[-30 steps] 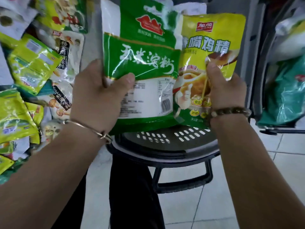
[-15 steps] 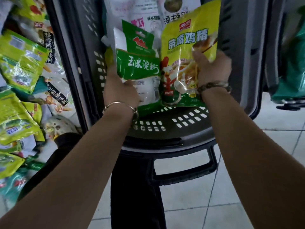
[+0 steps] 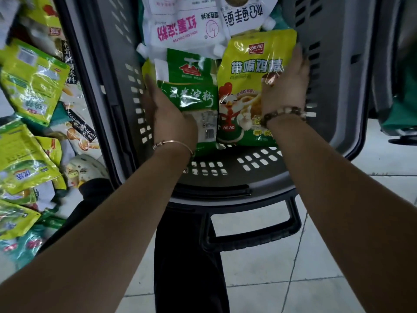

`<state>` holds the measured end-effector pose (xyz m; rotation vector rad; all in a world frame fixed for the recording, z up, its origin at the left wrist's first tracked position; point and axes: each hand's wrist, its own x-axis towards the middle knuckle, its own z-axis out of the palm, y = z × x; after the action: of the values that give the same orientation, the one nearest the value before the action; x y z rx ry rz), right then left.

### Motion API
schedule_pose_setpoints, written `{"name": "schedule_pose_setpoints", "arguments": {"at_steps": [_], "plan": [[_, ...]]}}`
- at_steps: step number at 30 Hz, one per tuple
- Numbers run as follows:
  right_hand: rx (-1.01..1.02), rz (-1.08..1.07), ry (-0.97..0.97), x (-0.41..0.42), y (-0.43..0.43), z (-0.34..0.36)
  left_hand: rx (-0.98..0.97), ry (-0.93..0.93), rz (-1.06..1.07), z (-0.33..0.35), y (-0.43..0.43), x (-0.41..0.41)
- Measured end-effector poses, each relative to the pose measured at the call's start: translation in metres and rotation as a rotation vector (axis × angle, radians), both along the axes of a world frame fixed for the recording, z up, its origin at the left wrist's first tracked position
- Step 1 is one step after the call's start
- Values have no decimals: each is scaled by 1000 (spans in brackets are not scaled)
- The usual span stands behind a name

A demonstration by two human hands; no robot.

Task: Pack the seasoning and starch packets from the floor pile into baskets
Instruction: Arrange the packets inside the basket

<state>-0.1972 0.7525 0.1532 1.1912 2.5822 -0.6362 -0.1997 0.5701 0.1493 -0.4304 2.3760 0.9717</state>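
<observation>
The yellow packet (image 3: 246, 91) reads "加加 带嘴鸡精", green packet (image 3: 191, 98) "玉米淀粉", white packet (image 3: 180, 30) "红薯淀粉".

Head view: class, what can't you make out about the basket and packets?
All head view.
- basket, far end: cut off by top edge.
- green starch packet, lower left: covered by left hand.
- yellow seasoning packet, right edge: covered by right hand.
- floor pile labels: blurred, cut by left edge.
</observation>
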Motion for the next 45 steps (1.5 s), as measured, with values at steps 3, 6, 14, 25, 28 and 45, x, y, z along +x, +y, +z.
{"name": "schedule_pose_setpoints", "arguments": {"at_steps": [3, 6, 14, 25, 28, 45], "plan": [[37, 240, -97, 4, -12, 3, -41, -8, -260, 8, 3, 5], [-120, 373, -333, 11, -27, -4, -228, -84, -463, -3, 4, 2], [-104, 393, -445, 12, -45, -30, -416, -21, -689, -31, -1, 0], [-122, 447, -543, 4, -40, -26, -369, -105, -681, -26, 0, -8], [-98, 467, -538, -1, -43, -15, -261, -224, -692, -7, -2, -22], [-182, 470, 430, -106, -183, 83, 266, 332, -38, 102, -122, -106]]}}
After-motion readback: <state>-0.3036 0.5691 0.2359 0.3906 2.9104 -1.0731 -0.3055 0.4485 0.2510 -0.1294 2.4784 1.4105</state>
